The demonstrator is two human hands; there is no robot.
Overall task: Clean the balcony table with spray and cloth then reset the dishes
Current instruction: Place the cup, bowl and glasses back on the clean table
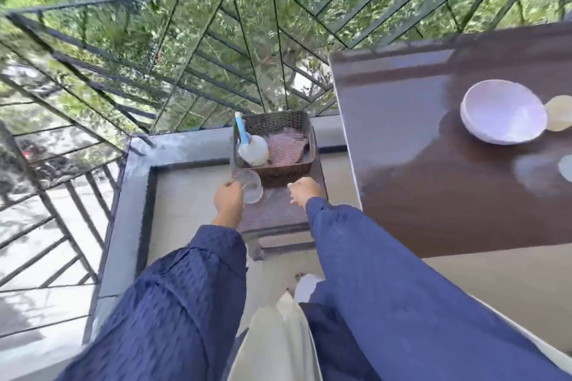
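My left hand grips a clear drinking glass over the near left part of a low brown stool. My right hand hovers with curled fingers just in front of a dark woven basket on that stool and holds nothing. In the basket stand a white spray bottle with a blue trigger and a pinkish checked cloth. On the brown balcony table at the right sit a white bowl and a pale round dish beside it.
A black metal railing fences the balcony in front and at the left, with greenery beyond. A grey ledge runs along the floor edge. Part of another pale dish shows at the table's right edge.
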